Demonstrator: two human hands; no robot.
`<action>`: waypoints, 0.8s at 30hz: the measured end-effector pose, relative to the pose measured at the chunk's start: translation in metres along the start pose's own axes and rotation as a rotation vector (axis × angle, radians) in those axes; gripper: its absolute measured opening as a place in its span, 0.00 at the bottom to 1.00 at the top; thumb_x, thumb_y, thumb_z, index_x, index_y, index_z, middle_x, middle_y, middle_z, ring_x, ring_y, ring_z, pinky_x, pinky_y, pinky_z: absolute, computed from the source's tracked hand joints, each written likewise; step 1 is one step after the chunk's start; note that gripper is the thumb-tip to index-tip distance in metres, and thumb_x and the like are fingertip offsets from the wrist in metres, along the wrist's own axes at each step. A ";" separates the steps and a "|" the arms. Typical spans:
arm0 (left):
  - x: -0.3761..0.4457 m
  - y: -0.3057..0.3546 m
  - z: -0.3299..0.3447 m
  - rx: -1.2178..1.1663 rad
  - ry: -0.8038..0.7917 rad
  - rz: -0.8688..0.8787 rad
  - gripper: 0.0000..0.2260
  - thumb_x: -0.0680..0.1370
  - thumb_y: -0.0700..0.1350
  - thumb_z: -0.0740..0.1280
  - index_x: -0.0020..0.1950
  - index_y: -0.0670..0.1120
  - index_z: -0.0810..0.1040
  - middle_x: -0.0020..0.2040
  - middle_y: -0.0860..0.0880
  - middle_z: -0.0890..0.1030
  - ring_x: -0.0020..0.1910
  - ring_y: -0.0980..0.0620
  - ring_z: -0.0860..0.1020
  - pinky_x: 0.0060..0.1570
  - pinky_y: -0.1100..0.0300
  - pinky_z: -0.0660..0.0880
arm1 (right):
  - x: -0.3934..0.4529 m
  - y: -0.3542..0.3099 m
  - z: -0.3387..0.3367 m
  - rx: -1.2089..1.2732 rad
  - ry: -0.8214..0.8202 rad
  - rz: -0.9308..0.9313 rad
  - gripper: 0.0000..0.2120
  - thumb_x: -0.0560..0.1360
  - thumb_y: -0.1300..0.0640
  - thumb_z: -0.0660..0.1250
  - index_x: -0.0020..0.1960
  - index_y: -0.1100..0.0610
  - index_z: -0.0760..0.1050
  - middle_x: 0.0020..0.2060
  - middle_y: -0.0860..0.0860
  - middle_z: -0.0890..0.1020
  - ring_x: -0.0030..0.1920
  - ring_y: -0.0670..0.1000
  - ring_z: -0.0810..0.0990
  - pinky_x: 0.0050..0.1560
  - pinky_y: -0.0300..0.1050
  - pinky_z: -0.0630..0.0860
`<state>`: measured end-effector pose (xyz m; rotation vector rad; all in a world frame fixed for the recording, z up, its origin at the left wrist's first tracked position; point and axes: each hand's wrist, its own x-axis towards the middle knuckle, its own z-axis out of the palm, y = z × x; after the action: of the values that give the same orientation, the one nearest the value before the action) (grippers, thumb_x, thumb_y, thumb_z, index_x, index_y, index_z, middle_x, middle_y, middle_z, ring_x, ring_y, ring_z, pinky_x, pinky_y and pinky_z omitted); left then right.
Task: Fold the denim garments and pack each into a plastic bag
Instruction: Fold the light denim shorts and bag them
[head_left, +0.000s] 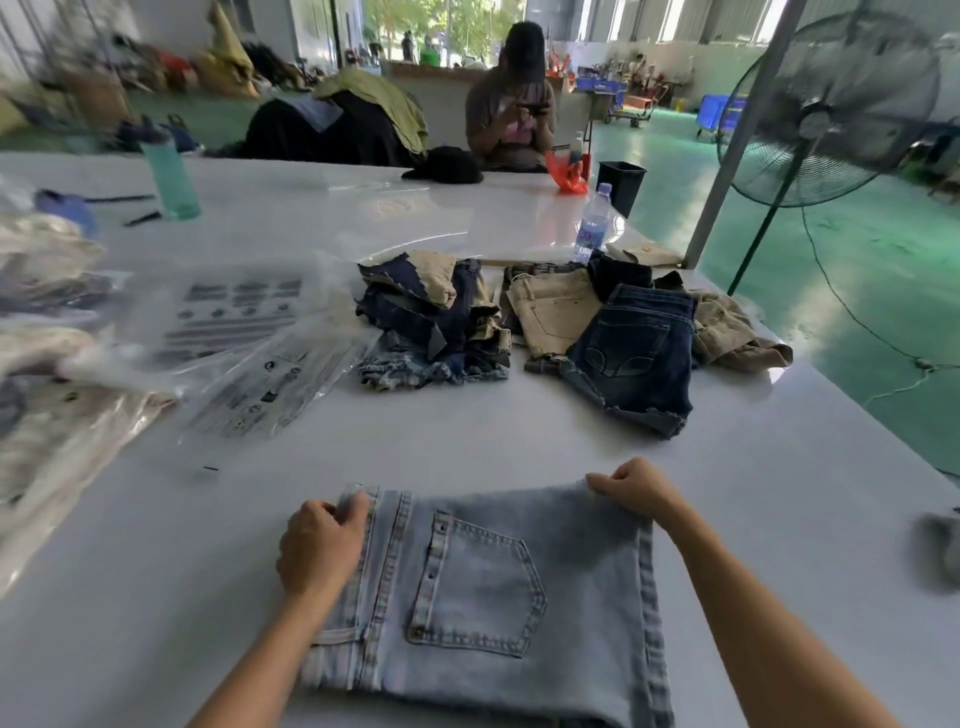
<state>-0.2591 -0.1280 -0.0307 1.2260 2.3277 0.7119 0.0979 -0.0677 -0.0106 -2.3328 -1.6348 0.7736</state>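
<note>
One pair of light denim shorts (498, 587) on white table (467, 441), left hand (319, 545) pinching its waistband, right hand (636, 491) clenched on its hem, two denim heaps (431, 322) beyond, several empty plastic bags (234, 332) left.

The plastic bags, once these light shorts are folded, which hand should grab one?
Probably the left hand: the plastic bags lie on its side of the table, while the right hand grips the light denim shorts farther away.

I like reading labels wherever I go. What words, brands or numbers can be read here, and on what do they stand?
No text here can be read.
Plastic bags: dark printed blocks and symbols, too blurred to read.
Water bottle: blue label, too small to read.
Light denim shorts held by the left hand and right hand: no label shows.
</note>
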 end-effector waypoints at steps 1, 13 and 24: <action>0.008 -0.001 0.001 0.005 -0.060 0.003 0.22 0.78 0.59 0.60 0.41 0.39 0.75 0.48 0.35 0.80 0.49 0.37 0.77 0.46 0.51 0.72 | 0.000 -0.005 -0.001 -0.060 0.008 0.021 0.25 0.73 0.36 0.65 0.31 0.57 0.70 0.29 0.52 0.73 0.33 0.52 0.71 0.39 0.44 0.68; 0.007 -0.008 0.020 -0.074 0.043 0.004 0.17 0.80 0.54 0.62 0.37 0.43 0.71 0.46 0.35 0.80 0.46 0.36 0.77 0.38 0.52 0.68 | -0.004 -0.008 0.027 -0.026 0.214 0.071 0.12 0.77 0.45 0.63 0.50 0.53 0.76 0.51 0.54 0.79 0.57 0.58 0.74 0.55 0.52 0.70; -0.029 -0.003 0.034 0.564 -0.150 0.688 0.44 0.68 0.69 0.21 0.77 0.48 0.45 0.78 0.49 0.47 0.76 0.46 0.45 0.71 0.39 0.44 | -0.047 -0.029 0.103 -0.404 0.097 -0.466 0.28 0.80 0.37 0.40 0.77 0.44 0.42 0.76 0.43 0.40 0.76 0.45 0.38 0.73 0.52 0.31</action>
<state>-0.2265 -0.1458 -0.0555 2.2915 2.0215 0.1196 0.0093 -0.1144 -0.0711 -2.0279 -2.3340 0.2461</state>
